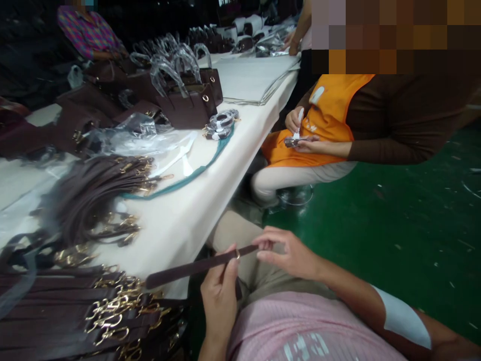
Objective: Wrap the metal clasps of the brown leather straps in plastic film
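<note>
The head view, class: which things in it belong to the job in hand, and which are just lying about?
Belonging to the job:
long, flat dark-brown strap, held in the left grip
small gold-coloured metal ring on it
piled dark-brown straps, probably

Apparently lying about:
boxy dark-brown handbags
crumpled clear plastic sheeting
narrow teal fabric strip
stacked flat whitish sheets
</note>
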Tool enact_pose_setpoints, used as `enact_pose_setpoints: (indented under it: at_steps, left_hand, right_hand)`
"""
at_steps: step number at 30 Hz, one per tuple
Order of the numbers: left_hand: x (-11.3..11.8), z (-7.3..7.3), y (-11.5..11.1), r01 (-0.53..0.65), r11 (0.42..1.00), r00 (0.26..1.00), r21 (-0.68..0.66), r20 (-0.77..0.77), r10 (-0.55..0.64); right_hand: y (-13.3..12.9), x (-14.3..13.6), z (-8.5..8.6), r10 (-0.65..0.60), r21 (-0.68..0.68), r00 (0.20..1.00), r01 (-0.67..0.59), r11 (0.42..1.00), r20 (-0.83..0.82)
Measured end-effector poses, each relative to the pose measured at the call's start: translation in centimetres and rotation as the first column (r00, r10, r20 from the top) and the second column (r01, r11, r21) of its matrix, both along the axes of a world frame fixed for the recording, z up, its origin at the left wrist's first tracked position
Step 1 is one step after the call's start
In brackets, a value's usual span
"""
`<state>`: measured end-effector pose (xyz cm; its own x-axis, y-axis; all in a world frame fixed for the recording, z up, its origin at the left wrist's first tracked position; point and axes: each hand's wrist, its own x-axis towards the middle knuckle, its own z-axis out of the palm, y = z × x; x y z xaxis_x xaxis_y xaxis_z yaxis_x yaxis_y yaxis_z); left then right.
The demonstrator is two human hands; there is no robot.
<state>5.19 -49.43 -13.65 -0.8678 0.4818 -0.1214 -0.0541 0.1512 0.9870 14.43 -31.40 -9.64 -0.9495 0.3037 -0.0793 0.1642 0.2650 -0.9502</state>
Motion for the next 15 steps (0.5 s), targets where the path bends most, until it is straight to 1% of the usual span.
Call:
enact_pose_setpoints:
  at_steps: [1, 2, 4, 5, 6, 7, 8, 9, 10, 11, 13, 15]
  left_hand:
    - [0.2, -0.1, 0.3, 0.061, 0.996, 0.989, -0.060, -0.134, -0.068]
    - [0.4, -0.2, 0.6, 0.118, 0.988, 0.953, -0.102, -0.267, -0.141]
    - [0.9, -0.7, 1.1, 0.190, 0.966, 0.840, -0.172, -0.480, -0.251]
    - [1.1, -0.9, 1.3, 0.199, 0.959, 0.788, -0.203, -0.548, -0.280]
    - [1.4, -1.1, 1.5, 0.199, 0.954, 0.753, -0.225, -0.588, -0.295]
    - [1.6, -1.3, 1.5, 0.198, 0.952, 0.740, -0.235, -0.601, -0.302]
    - [1.8, -1.4, 1.5, 0.209, 0.950, 0.748, -0.234, -0.587, -0.309]
    - [2.0, -1.4, 1.5, 0.232, 0.948, 0.774, -0.217, -0.550, -0.315]
    - [2.1, -1.4, 1.5, 0.260, 0.947, 0.809, -0.188, -0.492, -0.320]
    - [2.2, -1.3, 1.4, 0.283, 0.946, 0.850, -0.158, -0.416, -0.324]
    - [2.2, -0.8, 1.3, 0.295, 0.949, 0.919, -0.111, -0.237, -0.314]
    - [2.0, -0.3, 1.4, 0.264, 0.961, 0.961, -0.076, -0.060, -0.269]
  right_hand:
    - [-0.9, 0.0, 0.5, -0.004, -0.018, 1.000, 0.004, 1.000, 0.002]
    - [-1.6, 0.1, 0.8, -0.010, -0.022, 1.000, 0.010, 1.000, 0.012]
    - [-2.6, 0.1, 1.0, -0.056, 0.013, 0.998, 0.056, 0.998, 0.037]
    - [-2.7, 0.0, 0.8, -0.094, 0.027, 0.994, 0.093, 0.995, 0.047]
    - [-2.8, 0.1, 0.6, -0.133, 0.010, 0.990, 0.132, 0.991, 0.057]
    - [-2.6, 0.1, 0.2, -0.165, -0.054, 0.984, 0.169, 0.984, 0.070]
    - [-2.4, 0.1, -0.3, -0.184, -0.165, 0.979, 0.197, 0.966, 0.090]
    - [-2.2, 0.2, -0.7, -0.190, -0.301, 0.975, 0.217, 0.928, 0.118]
    - [-1.9, 0.3, -1.1, -0.187, -0.431, 0.972, 0.232, 0.872, 0.145]
    - [-1.7, 0.4, -1.4, -0.180, -0.533, 0.970, 0.241, 0.811, 0.164]
    - [-1.4, 0.5, -1.7, -0.170, -0.650, 0.970, 0.244, 0.719, 0.176]
    - [-1.3, 0.7, -1.9, -0.156, -0.717, 0.970, 0.242, 0.654, 0.184]
